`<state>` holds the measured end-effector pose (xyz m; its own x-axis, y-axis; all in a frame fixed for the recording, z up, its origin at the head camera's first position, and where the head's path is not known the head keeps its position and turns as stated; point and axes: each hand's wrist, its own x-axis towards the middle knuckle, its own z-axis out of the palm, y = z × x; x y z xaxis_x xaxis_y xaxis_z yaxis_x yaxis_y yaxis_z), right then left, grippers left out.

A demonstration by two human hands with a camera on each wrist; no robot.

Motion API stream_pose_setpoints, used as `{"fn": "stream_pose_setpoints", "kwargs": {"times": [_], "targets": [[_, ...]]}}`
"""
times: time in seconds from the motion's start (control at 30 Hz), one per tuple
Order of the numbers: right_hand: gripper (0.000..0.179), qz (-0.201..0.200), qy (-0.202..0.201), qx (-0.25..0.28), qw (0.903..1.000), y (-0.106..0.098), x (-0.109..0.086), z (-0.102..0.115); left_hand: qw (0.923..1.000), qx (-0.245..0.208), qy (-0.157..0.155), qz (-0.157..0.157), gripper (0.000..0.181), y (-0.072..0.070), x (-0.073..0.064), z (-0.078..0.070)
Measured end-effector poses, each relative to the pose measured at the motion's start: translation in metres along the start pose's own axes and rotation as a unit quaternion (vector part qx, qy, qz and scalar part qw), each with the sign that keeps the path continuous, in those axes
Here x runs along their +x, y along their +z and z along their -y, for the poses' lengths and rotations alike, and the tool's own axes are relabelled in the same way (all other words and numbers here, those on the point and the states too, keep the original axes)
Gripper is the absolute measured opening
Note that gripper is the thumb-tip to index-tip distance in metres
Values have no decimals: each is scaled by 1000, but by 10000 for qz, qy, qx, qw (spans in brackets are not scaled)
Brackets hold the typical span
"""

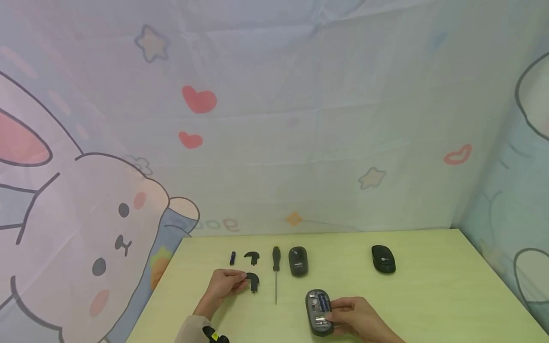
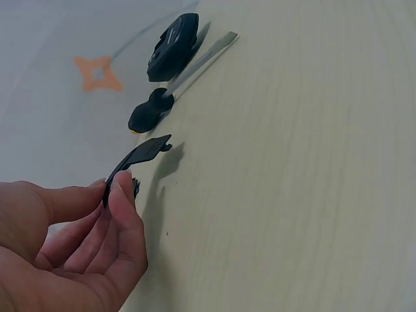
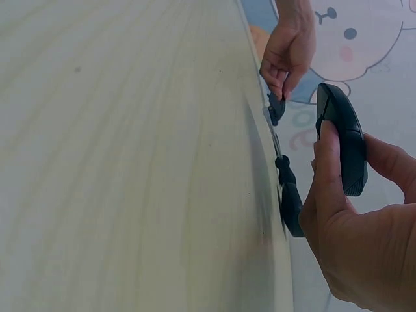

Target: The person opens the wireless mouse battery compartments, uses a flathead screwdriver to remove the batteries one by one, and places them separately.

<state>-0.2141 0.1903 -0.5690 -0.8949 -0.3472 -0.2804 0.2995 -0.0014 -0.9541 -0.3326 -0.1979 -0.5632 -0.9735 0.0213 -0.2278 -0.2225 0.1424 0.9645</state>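
Pinching a black cover (image 1: 254,280) in my left hand (image 1: 227,285), I grip the upturned mouse (image 1: 318,312) in my right hand (image 1: 356,316), above the counter (image 1: 433,295), well short of its far edge. Overtilting the mouse might drop its exposed battery (image 1: 323,303). The mouse's long axis runs toward that edge, underside facing up.

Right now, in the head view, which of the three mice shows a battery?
The held mouse, in the right hand: a blue battery shows in it. The leftmost mouse, by the screwdriver, and the rightmost mouse show none.
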Motion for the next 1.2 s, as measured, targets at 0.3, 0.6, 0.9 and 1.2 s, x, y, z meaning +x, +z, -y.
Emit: {"fn": "stream_pose_setpoints", "kwargs": {"times": [0.3,0.6,0.9,1.2], "targets": [[59,-23,-4,-126,9999,-1,-1,-1,9986,462,186,-194,21,2,4,2],[56,-80,108,-50,9999,-1,0,0,9720,2071,748,-817,13,7,2,3],[57,-52,106,21,9999,-1,-1,1,9516,2679,964,-1157,12,6,0,2],[62,-35,114,16,9999,0,-2,1,9499,2714,1006,-1175,11,5,-2,2]]}}
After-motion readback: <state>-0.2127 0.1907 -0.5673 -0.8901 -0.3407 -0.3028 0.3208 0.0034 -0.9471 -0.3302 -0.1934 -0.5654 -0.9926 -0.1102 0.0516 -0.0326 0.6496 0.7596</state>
